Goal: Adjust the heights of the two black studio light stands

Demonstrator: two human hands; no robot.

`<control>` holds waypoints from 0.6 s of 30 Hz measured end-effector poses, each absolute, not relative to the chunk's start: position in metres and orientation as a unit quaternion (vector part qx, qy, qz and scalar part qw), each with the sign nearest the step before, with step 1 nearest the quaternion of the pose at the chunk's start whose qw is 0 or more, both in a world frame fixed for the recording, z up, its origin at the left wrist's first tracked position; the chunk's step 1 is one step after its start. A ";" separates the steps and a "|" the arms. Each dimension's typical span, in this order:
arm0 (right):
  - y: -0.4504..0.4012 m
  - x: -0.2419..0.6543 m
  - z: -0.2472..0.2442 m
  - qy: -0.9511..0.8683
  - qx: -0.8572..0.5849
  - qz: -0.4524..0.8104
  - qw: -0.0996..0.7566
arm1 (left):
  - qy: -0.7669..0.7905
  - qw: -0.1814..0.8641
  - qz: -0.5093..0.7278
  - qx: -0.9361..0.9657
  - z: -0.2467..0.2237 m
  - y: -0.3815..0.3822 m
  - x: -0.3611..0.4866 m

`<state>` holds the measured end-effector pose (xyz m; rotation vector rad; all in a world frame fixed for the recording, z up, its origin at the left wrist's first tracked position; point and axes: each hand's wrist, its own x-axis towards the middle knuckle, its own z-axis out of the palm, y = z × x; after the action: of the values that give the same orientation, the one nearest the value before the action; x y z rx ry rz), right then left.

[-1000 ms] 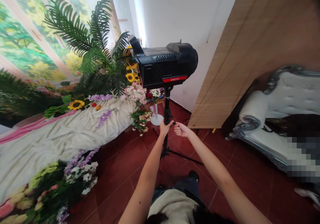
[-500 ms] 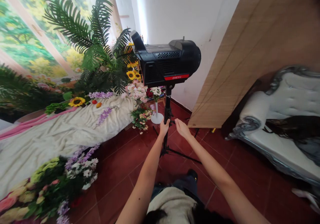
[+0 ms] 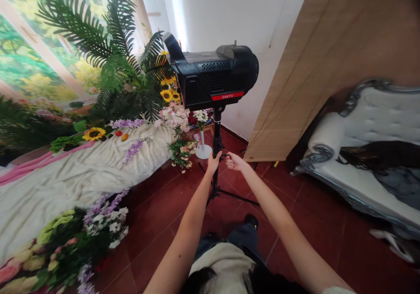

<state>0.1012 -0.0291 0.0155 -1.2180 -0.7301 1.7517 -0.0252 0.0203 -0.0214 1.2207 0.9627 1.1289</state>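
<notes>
A black studio light (image 3: 213,77) with a red label strip sits on top of a black light stand (image 3: 216,130), its legs spread on the floor. My left hand (image 3: 214,162) is wrapped round the stand's pole below the light. Just right of the pole, my right hand (image 3: 235,161) pinches a small black knob (image 3: 225,155) that sticks out from the stand's collar. Part of the knob is hidden by the fingers.
On the left, a cream cloth (image 3: 141,154) lies under flowers and fruit; a large palm plant (image 3: 114,44) rises behind. A woven blind (image 3: 278,97) hangs at right beside a white tufted sofa (image 3: 387,119). A flower bouquet (image 3: 108,224) stands at lower left.
My right hand has closed in on the knob, its fingers now turned toward the pole. My left hand keeps its hold. The whole view has shifted slightly.
</notes>
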 end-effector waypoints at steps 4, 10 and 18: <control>-0.034 0.096 0.017 -0.240 -0.426 0.730 0.477 | 0.408 0.553 0.484 0.541 -0.017 0.018 -0.025; -0.046 0.087 0.021 -0.194 -0.414 0.704 0.543 | 0.397 0.537 0.497 0.554 -0.017 0.014 -0.023; -0.106 0.070 -0.013 -0.119 -0.426 0.666 0.601 | 0.405 0.499 0.532 0.552 -0.009 0.001 -0.017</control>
<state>0.0700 -0.1062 -0.0128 -0.9864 -0.2752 1.5429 -0.0175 0.0006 -0.0092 1.3346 0.9790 1.2875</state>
